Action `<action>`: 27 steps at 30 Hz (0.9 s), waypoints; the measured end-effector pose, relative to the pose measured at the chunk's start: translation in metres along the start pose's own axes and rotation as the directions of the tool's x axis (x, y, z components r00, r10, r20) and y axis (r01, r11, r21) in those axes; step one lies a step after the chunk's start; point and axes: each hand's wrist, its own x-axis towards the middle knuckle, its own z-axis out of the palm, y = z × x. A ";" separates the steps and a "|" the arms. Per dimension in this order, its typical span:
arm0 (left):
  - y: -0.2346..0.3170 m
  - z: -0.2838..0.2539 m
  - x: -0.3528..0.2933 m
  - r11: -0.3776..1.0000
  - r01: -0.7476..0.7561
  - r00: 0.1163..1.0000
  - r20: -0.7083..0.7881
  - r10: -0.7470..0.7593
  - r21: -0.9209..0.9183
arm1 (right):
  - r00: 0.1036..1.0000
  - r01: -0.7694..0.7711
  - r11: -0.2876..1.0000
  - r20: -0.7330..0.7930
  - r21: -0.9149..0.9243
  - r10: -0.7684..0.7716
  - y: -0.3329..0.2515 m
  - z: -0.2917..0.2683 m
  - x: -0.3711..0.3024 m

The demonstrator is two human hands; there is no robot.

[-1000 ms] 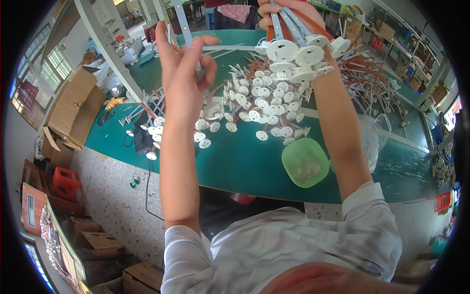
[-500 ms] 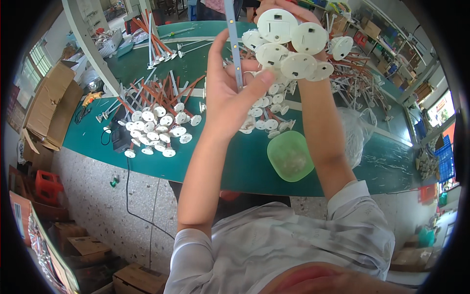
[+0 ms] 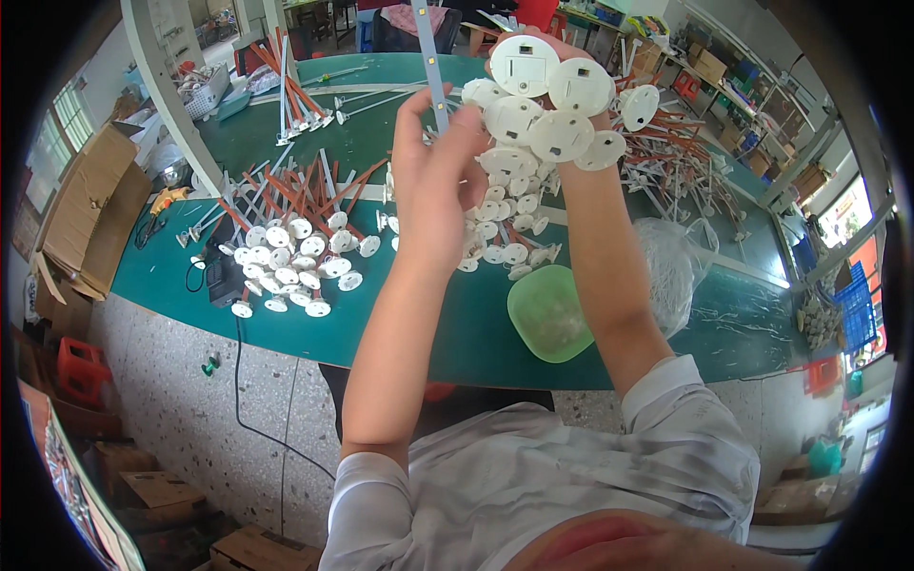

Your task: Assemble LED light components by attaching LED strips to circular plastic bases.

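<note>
My left hand (image 3: 430, 181) is raised over the table, its thumb and fingers closed around the lower end of a narrow LED strip (image 3: 429, 62) dotted with small yellow lights. Beside it my right hand (image 3: 569, 49) grips a bunch of round white lamp bases (image 3: 562, 136) whose flat faces point toward me. Those bases hide most of the right hand's fingers, and the stems behind them are largely out of sight. Below the hands lies a pile of similar white-based sticks (image 3: 514, 205). Another pile of white-based sticks (image 3: 286, 257), with white and orange-red stems, lies to the left.
A green plastic bowl (image 3: 550, 314) sits near the front edge of the green table (image 3: 457, 343). Right of it is a clear plastic bag (image 3: 671, 276). More sticks (image 3: 681, 171) lie far right. A metal post (image 3: 181, 95) and cardboard box (image 3: 90, 209) stand left.
The LED strip and left hand have shifted slightly left and down in view. The left thumb has come away from the white bases. My right hand still holds its bunch.
</note>
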 end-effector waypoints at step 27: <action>0.017 0.005 0.029 0.585 -0.407 0.874 0.113 0.473 0.702 | 0.963 -0.171 0.910 -0.132 0.378 0.236 0.007 -0.010 -0.002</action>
